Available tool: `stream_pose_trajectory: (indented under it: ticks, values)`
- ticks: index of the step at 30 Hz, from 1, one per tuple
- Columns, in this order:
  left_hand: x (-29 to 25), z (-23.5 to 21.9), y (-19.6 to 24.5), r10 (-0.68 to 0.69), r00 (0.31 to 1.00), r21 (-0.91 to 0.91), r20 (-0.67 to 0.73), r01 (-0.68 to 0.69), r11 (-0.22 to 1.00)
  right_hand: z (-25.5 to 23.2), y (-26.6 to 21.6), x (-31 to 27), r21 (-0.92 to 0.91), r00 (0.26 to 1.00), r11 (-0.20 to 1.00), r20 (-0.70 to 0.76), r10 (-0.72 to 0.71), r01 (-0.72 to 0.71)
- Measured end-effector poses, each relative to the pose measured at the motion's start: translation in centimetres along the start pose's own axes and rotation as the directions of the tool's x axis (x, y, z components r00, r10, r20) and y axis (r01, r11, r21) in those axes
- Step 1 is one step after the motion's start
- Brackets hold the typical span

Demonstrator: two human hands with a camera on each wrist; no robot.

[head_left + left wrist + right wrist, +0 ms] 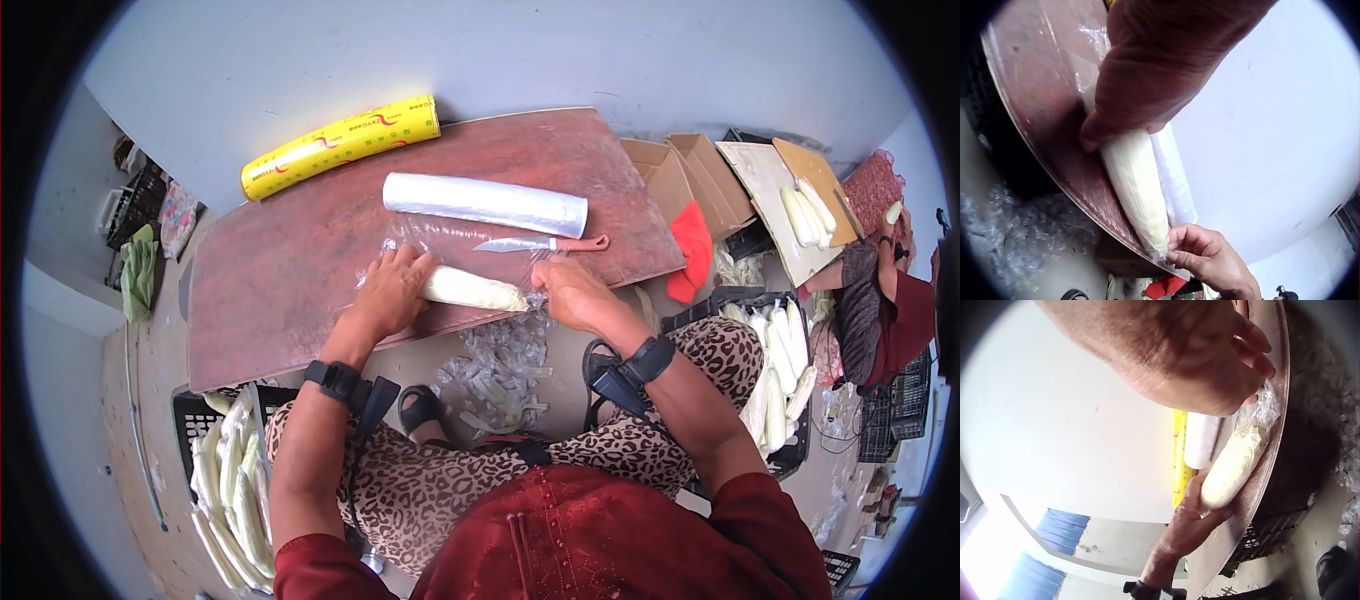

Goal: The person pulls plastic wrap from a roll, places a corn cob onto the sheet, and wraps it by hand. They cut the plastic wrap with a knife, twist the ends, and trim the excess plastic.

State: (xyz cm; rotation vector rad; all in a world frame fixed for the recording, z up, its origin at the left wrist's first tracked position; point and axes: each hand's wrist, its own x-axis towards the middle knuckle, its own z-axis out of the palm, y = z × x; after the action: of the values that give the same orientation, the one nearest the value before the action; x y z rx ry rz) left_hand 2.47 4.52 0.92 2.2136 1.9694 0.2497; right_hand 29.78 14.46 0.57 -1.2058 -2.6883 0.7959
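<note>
Corn ear (470, 291) lies between the fingers of both hands: the left hand (396, 290) is curled round one end, its thumb on one side and fingers on the other, while the right hand (573, 290) pinches clear film (1264, 407) at the opposite end, thumb against fingertip. The ear is long, plump and creamy white, with fine lines running lengthwise, like smooth, close-lying husk. It narrows towards the right hand, where it takes a faint yellow-green tinge and the film bunches into glossy, crumpled folds. How far the film reaches beneath the left palm is hidden.

The ear lies on its side on the worn reddish-brown tabletop (270, 260), close to the edge nearest the person. Just beyond it is a knife (545, 243) with an orange-brown handle, its blade pointing left, then a shiny whitish roll (487, 204). A yellow printed roll (342, 147) sits at the far edge.

Below, crumpled clear scraps (500, 365) litter the floor. Black crates stand either side of the person, the left crate (183, 408) and right crate (797, 447) both holding more pale ears (237, 470).
</note>
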Motion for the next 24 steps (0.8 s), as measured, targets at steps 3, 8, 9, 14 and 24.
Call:
stream_pose_trajectory:
  ticks: [3, 8, 9, 14, 24]
  values:
    - [-0.2, -0.1, 0.0, -0.014, 1.0, 0.001, 0.012, 0.014, 1.0, 0.2, 0.1, -0.1, 0.008, 1.0, 1.0, -0.015, 0.021, -0.021]
    - [-0.1, 0.0, 0.1, -0.023, 1.0, 0.015, 0.021, 0.023, 1.0, 0.5, 0.5, 0.3, -0.064, 0.997, 0.997, 0.057, 0.058, -0.054]
    - [-0.1, 0.0, 0.1, -0.024, 0.999, 0.016, 0.022, 0.023, 1.0, 0.5, 0.4, 0.3, -0.077, 0.995, 0.995, 0.072, 0.066, -0.06]
    - [-0.3, 0.0, 0.1, -0.023, 1.0, 0.016, 0.02, 0.022, 1.0, 0.0, 0.1, -0.1, -0.095, 0.998, 0.995, 0.041, 0.046, -0.042]
    - [-0.3, 0.0, 0.0, -0.038, 0.999, 0.005, 0.03, 0.038, 0.999, -0.5, 0.4, -0.5, -0.107, 0.993, 0.993, 0.098, 0.065, -0.055]
